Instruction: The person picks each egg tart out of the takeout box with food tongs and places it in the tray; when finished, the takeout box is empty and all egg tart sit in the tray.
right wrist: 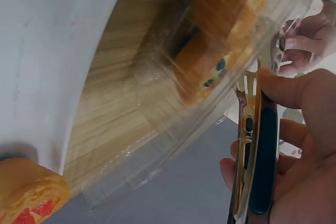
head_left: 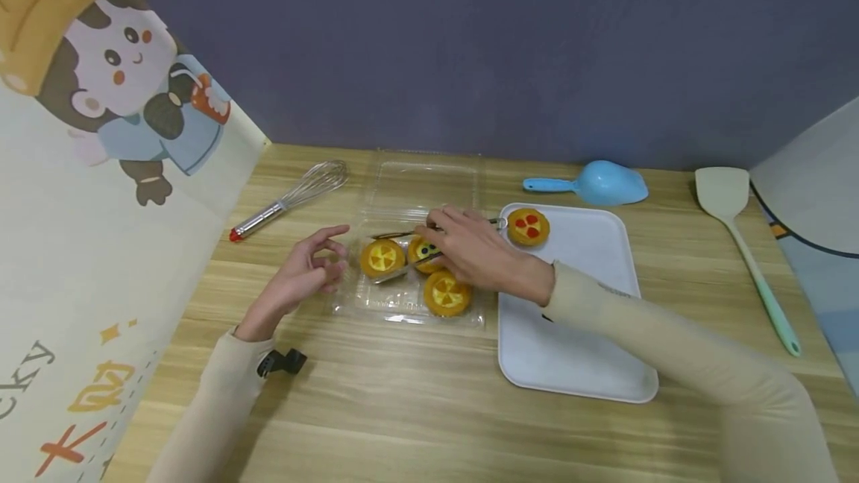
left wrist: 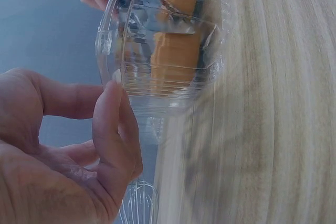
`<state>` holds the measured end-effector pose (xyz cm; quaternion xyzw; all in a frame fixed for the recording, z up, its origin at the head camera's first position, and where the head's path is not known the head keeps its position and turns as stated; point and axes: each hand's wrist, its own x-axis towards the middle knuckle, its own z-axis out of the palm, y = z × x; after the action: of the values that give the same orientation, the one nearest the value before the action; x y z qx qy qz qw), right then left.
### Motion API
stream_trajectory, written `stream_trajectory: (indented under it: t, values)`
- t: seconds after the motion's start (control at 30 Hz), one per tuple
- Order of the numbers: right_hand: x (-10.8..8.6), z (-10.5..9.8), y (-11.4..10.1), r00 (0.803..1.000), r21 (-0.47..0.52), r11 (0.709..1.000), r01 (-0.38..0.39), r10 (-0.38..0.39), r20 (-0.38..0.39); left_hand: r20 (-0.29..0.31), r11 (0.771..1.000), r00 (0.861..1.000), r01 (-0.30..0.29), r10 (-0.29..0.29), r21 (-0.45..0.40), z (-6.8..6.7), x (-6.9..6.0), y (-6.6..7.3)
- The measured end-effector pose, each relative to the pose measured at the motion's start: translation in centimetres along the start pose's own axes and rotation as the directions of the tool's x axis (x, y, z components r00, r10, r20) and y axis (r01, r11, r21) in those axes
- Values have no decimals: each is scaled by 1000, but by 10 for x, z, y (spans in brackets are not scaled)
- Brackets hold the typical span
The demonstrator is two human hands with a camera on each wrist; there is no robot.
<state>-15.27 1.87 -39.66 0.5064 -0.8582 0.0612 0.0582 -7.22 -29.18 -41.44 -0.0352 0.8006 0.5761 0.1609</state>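
Observation:
My right hand (head_left: 476, 250) grips metal tongs (right wrist: 264, 161) with dark teal handles. Their arms reach over the clear plastic container (head_left: 403, 317), standing apart above a tart with dark blue berries (head_left: 421, 250); whether they touch it is unclear. Beside that tart are two tarts with yellow wedge toppings, a left one (head_left: 382, 258) and a front one (head_left: 447, 294). At the container's left side, my left hand (head_left: 302, 273) pinches the rim with its fingertips, as the left wrist view shows. A red-topped tart (head_left: 528, 227) rests on the white tray (head_left: 570, 364).
The container's lid (head_left: 423, 181) lies open toward the back wall. A whisk (head_left: 295, 198) lies back left, and a blue scoop (head_left: 604, 183) lies behind the tray. At the far right is a pale green spatula (head_left: 745, 244). My right forearm crosses above the tray.

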Motion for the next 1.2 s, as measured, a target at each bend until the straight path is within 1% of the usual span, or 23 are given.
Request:
stream_trajectory:
  t: [0.27, 0.4, 0.63, 0.87, 1.2]
  values:
    - [2, -5, -4, 998, 31, 999, -30, 28, 56, 4, 1000, 1000, 1, -1, -12, -1, 1, -1]
    - [4, -4, -5, 997, 13, 999, -35, 34, 70, 10, 1000, 1000, -2, 2, -23, 0, 2, -1]
    - [2, -1, -8, 999, -50, 999, -17, 19, 28, 11, 1000, 1000, 0, 0, -26, -1, 2, -1]
    - [0, 1, -12, 1000, -49, 999, -15, 14, -28, -2, 1000, 1000, -14, 14, 4, -2, 4, -4]
    - [-3, 5, -14, 998, -47, 999, -11, 9, -61, -13, 1000, 1000, -7, 7, 23, -7, 4, -7]
